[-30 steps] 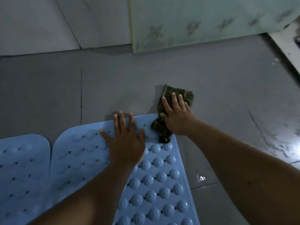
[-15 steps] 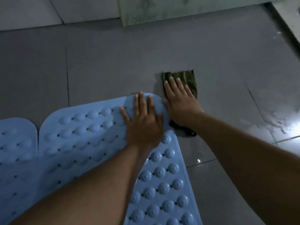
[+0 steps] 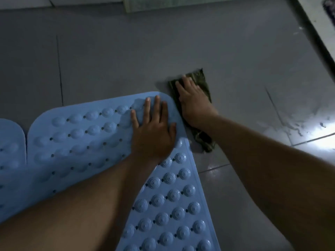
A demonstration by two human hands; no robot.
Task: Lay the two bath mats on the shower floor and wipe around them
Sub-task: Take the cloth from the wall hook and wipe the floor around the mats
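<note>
Clearly soft and floppy, the blue mat [image 3: 87, 142] lies on the grey floor [image 3: 108, 57] beside a second mat [image 3: 10, 142], the left hand [image 3: 154, 131] flat with fingers spread near its corner, while the right hand [image 3: 194, 102] presses fingers-together on a limp green cloth [image 3: 201, 78].

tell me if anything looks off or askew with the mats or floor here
The larger blue mat seems folded or bent: its left part shows hollow dimples, its right strip raised studs. The left hand presses its corner flat. The right hand presses a green cloth beside it. Wet streaks glisten on the floor at right.
</note>
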